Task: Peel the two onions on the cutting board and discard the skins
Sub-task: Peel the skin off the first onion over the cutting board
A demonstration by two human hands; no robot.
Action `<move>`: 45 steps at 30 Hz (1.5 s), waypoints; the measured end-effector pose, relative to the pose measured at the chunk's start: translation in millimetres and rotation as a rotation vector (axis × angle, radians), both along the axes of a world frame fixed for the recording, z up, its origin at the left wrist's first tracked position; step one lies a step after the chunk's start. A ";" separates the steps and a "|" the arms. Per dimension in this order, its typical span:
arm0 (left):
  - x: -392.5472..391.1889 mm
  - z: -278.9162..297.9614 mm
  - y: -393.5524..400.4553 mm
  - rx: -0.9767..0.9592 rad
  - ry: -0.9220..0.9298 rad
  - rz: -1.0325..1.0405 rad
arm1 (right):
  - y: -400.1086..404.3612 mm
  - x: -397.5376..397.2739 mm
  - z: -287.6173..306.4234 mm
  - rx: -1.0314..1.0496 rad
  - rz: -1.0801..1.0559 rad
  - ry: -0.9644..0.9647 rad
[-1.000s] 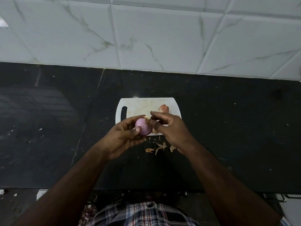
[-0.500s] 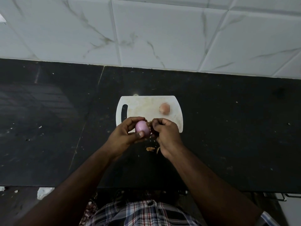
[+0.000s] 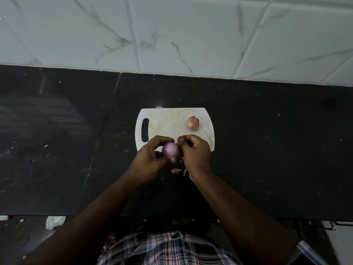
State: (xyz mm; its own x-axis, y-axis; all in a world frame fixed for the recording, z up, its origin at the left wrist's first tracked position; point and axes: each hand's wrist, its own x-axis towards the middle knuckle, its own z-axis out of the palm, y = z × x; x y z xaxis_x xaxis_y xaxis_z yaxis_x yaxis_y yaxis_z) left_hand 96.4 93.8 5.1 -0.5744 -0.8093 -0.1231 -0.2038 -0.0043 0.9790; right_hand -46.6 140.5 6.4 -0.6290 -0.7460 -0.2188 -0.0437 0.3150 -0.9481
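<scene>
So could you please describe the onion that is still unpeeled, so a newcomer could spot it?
Find the white cutting board on the black counter. The unpeeled onion sits alone near its far right corner, pale brown and papery, unlike the smooth purple onion held in the hands.

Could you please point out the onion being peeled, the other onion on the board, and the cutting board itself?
Peeled onion point(image 3: 170, 151): head view, on its bare purple side.
Other onion point(image 3: 193, 122): head view, on its papery skin.
Cutting board point(image 3: 164, 121): head view, on its bare white middle.
</scene>
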 end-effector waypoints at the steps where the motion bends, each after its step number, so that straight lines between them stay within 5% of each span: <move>1: -0.3 -0.8 1.8 -0.012 -0.010 -0.018 | -1.8 -0.8 0.4 0.031 -0.020 -0.044; 5: 2.5 -3.2 2.7 0.037 0.015 -0.014 | 1.9 -11.7 6.9 0.036 0.036 -0.272; 10: 7.6 -5.0 -0.6 0.151 0.088 -0.005 | 14.6 -26.6 5.4 -0.014 0.332 -0.240; 13: 5.6 -3.3 2.2 0.335 0.207 0.004 | 12.8 -20.8 8.9 -0.039 0.269 -0.230; 17: 1.4 5.3 5.0 0.295 0.185 0.047 | 10.3 -9.2 7.4 -0.058 0.093 -0.239; 24: -7.8 2.2 12.1 0.091 -0.008 0.193 | 9.6 0.0 -3.0 0.006 0.012 0.296; 29: -6.4 -1.8 14.1 0.126 -0.032 0.249 | 17.0 -2.0 -10.8 -0.101 0.045 0.573; 38: 8.4 3.6 0.0 0.096 -0.095 0.066 | 17.1 -29.9 2.8 0.117 0.339 -0.096; 45: 5.0 3.7 0.2 0.309 0.074 0.053 | 13.7 -12.7 3.6 0.018 0.223 -0.015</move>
